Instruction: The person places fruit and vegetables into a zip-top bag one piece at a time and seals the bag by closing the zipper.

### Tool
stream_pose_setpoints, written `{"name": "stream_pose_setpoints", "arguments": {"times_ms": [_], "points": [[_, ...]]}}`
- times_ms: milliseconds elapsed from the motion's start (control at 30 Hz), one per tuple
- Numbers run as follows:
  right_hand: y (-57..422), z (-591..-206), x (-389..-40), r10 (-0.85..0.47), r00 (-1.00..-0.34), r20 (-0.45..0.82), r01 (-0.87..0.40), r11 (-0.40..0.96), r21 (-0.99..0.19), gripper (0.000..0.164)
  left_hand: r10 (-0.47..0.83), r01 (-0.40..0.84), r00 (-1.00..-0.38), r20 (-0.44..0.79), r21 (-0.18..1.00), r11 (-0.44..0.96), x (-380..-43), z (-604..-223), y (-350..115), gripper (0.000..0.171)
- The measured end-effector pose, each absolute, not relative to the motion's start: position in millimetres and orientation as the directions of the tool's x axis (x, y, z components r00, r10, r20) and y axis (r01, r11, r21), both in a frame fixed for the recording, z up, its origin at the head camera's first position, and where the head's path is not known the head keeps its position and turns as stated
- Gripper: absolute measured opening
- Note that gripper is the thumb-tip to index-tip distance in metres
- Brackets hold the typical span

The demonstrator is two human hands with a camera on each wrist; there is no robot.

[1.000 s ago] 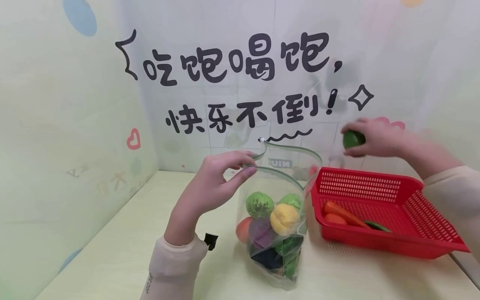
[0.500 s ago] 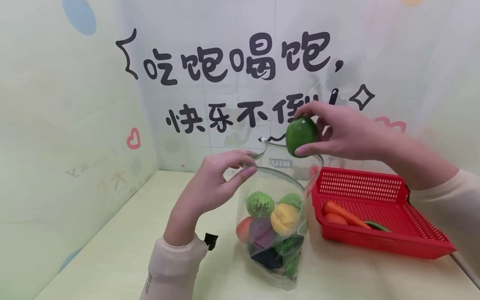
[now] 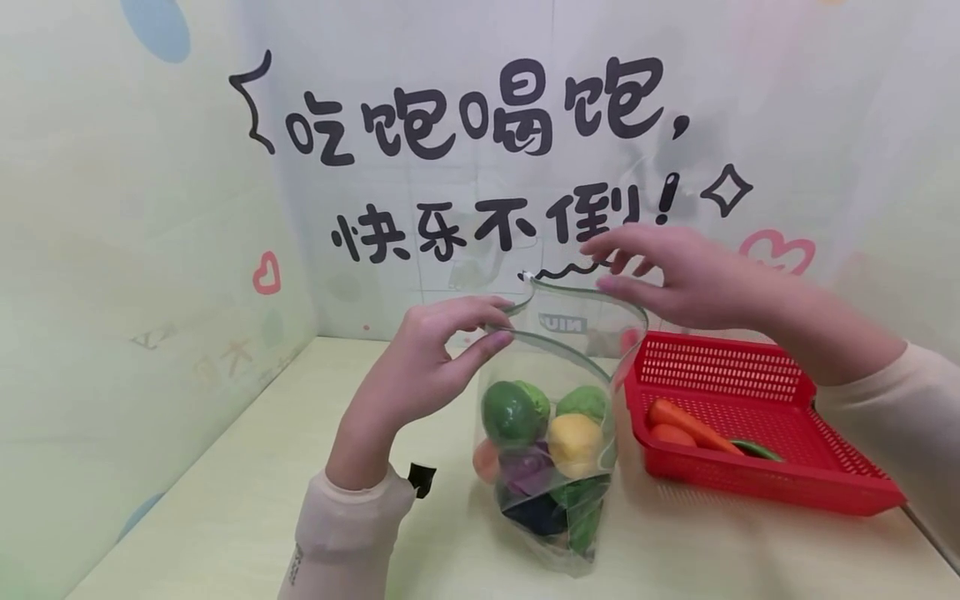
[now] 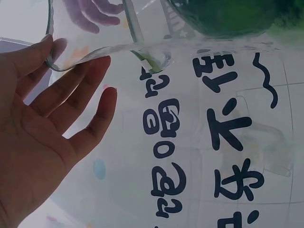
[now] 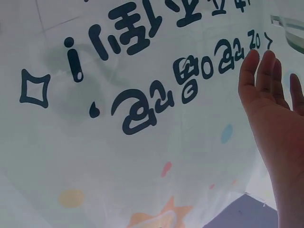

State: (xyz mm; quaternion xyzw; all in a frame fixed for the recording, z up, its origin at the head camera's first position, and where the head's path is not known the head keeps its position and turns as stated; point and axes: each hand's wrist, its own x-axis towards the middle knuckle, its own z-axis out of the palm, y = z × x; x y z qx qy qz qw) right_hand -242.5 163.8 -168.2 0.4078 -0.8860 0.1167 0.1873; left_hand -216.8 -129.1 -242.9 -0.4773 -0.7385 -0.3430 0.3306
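A clear zip bag (image 3: 551,533) with a green-edged mouth stands upright on the table. My left hand (image 3: 427,367) pinches its left rim between thumb and fingers, and the left wrist view shows those fingers (image 4: 88,85) at the clear edge. Just over the bag's right rim, my right hand (image 3: 671,271) has its fingers spread and holds nothing. Inside the bag, a smooth dark green oval fruit (image 3: 510,412) lies at the upper left against a lighter green ball. A yellow fruit (image 3: 576,444), a purple vegetable (image 3: 527,468), a reddish fruit (image 3: 485,461) and dark leafy pieces lie about it.
To the right of the bag sits a red perforated basket (image 3: 772,485), holding a carrot (image 3: 692,423), an orange round piece (image 3: 671,434) and a thin green pepper (image 3: 756,451). A small black patch (image 3: 422,480) lies by the left sleeve. Behind stands a printed wall (image 3: 480,117).
My right hand has carried the dark green fruit leftward from above the basket to over the bag and let it go; it now lies inside. My left hand has kept its pinch on the rim.
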Motion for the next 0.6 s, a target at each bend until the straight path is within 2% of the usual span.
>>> {"name": "stream_pose_setpoints", "arguments": {"times_ms": [133, 267, 400, 500, 600], "points": [[177, -173, -255, -0.662, -0.624, 0.415, -0.741, 0.670, -0.046, 0.038, 0.481, 0.932, -0.325, 0.814, 0.189, 0.310, -217, -243, -128, 0.004], [188, -182, -267, -0.641, -0.697, 0.323, -0.689, 0.723, -0.052, 0.038, 0.481, 0.933, -0.324, 0.814, 0.191, 0.305, -218, -244, -127, 0.004], [198, -200, -276, -0.597, -0.797, 0.089, -0.601, 0.799, -0.032, 0.032, 0.482, 0.932, -0.328, 0.813, 0.195, 0.306, -218, -244, -127, 0.004], [203, -222, -281, -0.576, -0.807, -0.129, -0.581, 0.814, -0.004, 0.038, 0.477, 0.930, -0.330, 0.814, 0.193, 0.313, -219, -245, -127, 0.004], [206, -246, -286, -0.551, -0.781, -0.293, -0.570, 0.821, -0.022, 0.051, 0.477, 0.929, -0.328, 0.815, 0.187, 0.319, -220, -245, -127, 0.004]]}}
